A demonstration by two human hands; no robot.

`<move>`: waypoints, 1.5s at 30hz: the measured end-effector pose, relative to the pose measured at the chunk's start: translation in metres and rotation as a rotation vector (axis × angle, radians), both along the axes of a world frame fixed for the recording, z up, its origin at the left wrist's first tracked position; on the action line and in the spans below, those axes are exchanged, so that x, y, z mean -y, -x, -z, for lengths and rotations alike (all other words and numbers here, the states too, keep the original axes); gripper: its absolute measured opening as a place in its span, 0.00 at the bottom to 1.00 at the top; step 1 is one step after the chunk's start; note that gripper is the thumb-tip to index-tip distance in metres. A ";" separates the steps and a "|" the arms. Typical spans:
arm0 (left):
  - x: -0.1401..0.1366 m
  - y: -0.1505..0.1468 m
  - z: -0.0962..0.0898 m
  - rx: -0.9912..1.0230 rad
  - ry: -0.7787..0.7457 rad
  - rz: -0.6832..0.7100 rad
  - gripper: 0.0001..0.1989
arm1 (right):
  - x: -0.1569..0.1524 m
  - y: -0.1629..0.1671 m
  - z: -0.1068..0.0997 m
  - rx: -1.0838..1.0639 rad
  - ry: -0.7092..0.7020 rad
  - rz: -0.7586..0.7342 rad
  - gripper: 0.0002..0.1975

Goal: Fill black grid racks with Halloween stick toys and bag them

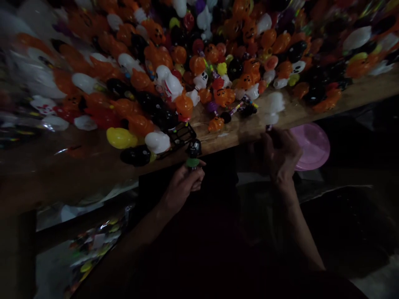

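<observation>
- Covering your wooden table (311, 111): a heap of toys (187, 62).
- Your left hand (183, 185) pinches a green-capped toy (193, 160).
- Your right hand (280, 155) is curled, contents unclear, near a pink plate (313, 145).

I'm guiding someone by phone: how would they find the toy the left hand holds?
Start at the wooden table heaped with small toys. Below its near edge, the left hand holds a small toy upright. It alone has a black skull-like top above a green disc, clear of the heap.

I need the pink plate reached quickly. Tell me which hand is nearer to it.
Right. The right hand is at the table edge, directly beside the pink plate and overlapping its left rim. The left hand, holding a small green-based toy, is farther left.
</observation>
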State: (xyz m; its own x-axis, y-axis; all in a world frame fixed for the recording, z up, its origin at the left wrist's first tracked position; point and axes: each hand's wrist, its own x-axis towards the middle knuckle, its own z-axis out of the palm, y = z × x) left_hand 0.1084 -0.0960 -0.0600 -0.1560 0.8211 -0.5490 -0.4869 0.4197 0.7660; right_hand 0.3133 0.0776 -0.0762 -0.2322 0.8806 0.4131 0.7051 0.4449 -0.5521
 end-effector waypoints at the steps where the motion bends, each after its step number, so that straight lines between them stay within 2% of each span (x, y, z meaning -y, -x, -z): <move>1: 0.000 0.000 0.000 0.029 -0.017 -0.011 0.18 | -0.008 -0.002 0.001 0.035 0.011 0.064 0.13; 3: 0.002 0.000 0.002 0.072 -0.065 -0.014 0.19 | -0.026 -0.002 0.004 0.133 0.081 0.112 0.11; 5: 0.004 0.000 0.004 0.059 -0.117 0.024 0.21 | -0.041 0.003 0.006 0.209 0.134 0.096 0.11; 8: 0.009 0.002 0.004 -0.022 -0.127 0.130 0.28 | -0.052 0.008 0.009 0.225 0.103 0.058 0.13; 10: 0.009 0.003 0.003 -0.084 -0.097 0.183 0.31 | -0.046 0.006 0.009 0.179 0.049 0.050 0.15; 12: 0.005 0.002 0.002 -0.158 -0.096 0.177 0.30 | -0.030 0.004 0.008 0.100 0.000 0.044 0.15; 14: -0.002 -0.002 0.000 -0.254 -0.132 0.140 0.24 | -0.003 0.004 0.005 -0.007 0.007 -0.048 0.14; 16: -0.009 -0.006 0.001 -0.409 -0.164 0.114 0.17 | 0.027 0.010 0.000 -0.122 0.125 -0.231 0.12; 18: -0.014 -0.011 0.002 -0.575 -0.186 0.077 0.13 | 0.053 0.020 -0.005 -0.237 0.302 -0.400 0.09; 20: -0.016 -0.015 0.004 -0.684 -0.199 0.023 0.18 | 0.070 0.032 -0.008 -0.357 0.429 -0.494 0.08; 23: -0.016 -0.017 0.005 -0.786 -0.196 0.015 0.30 | 0.081 0.048 -0.006 -0.454 0.497 -0.563 0.08; 28: -0.017 -0.016 0.004 -0.988 -0.178 0.009 0.31 | 0.081 0.060 0.001 -0.527 0.576 -0.563 0.12; 32: -0.018 -0.017 0.008 -0.883 -0.169 -0.018 0.29 | 0.077 0.059 -0.004 -0.532 0.622 -0.648 0.15; 35: -0.017 -0.016 0.009 -0.808 -0.184 0.023 0.25 | 0.078 0.058 -0.010 -0.518 0.615 -0.649 0.15; 38: -0.016 -0.011 0.009 -0.783 -0.236 0.139 0.21 | 0.083 0.058 -0.012 -0.556 0.640 -0.588 0.13; 41: -0.011 -0.006 0.005 -0.771 -0.221 0.241 0.25 | 0.089 0.056 -0.011 -0.629 0.680 -0.465 0.12; 43: -0.006 -0.002 0.000 -0.784 -0.225 0.237 0.26 | 0.092 0.053 -0.011 -0.631 0.681 -0.408 0.13; 45: -0.003 0.002 -0.008 -0.797 -0.303 0.172 0.26 | 0.094 0.051 -0.011 -0.585 0.666 -0.386 0.14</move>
